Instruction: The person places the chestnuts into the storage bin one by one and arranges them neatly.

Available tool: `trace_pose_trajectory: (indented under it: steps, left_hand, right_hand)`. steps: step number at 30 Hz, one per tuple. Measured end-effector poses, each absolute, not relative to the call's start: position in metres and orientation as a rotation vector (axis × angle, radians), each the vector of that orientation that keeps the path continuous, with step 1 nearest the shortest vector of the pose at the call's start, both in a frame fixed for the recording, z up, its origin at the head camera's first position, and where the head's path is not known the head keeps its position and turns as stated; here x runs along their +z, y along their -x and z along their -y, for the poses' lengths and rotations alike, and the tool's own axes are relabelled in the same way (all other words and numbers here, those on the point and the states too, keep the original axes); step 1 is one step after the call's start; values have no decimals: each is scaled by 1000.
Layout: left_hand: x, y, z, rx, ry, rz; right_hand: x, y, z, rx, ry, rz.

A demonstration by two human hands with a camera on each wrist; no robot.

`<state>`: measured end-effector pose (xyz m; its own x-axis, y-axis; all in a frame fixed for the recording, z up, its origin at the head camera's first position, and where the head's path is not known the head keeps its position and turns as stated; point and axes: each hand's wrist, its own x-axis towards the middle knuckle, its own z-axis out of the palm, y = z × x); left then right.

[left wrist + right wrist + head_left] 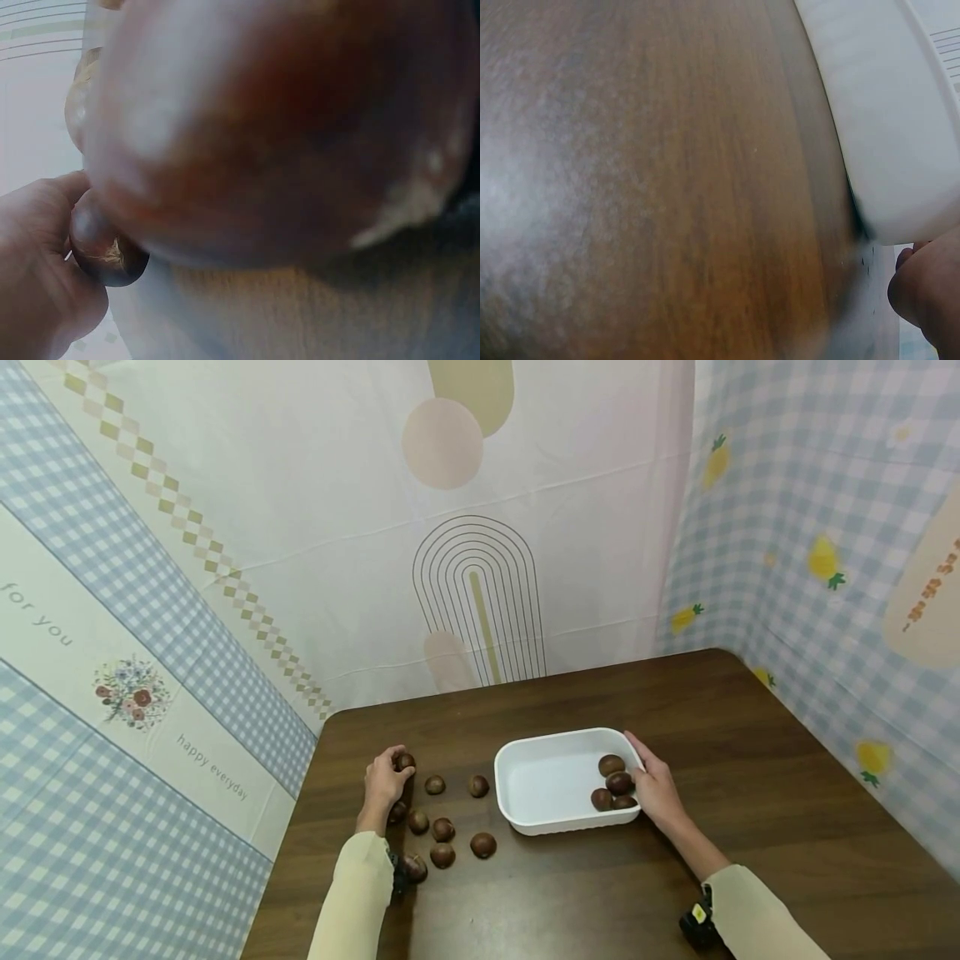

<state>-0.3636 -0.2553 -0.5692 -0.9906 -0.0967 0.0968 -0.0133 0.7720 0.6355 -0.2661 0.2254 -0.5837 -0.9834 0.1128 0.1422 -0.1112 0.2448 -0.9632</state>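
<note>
Across the upper frame, a printed cloth backdrop; below, a dark wood-grain surface. Right of centre, a white rectangular tray, gripped at its right end by the right hand, presumably for steadiness; flat or slightly lifted, hard to tell. At centre left, with the left hand, a pinch on one chestnut, apparently suited to so small and round a shape. Lower left of centre, loose chestnuts, probably within easy reach. Bunched at the tray's right end, four chestnuts, perhaps from a tilt.
</note>
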Motion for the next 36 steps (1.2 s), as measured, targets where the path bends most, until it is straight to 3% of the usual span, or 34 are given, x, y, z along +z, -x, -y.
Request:
trace_pose_trajectory:
  steps: [10, 36]
  left_hand:
    - [-563, 363, 252, -982, -70, 2855]
    - [-539, 364, 215, -984, 12, 2830]
  right_hand:
    - [-571, 262, -225, 1889, 9, 2329]
    - [-581, 272, -228, 1832, 11, 2348]
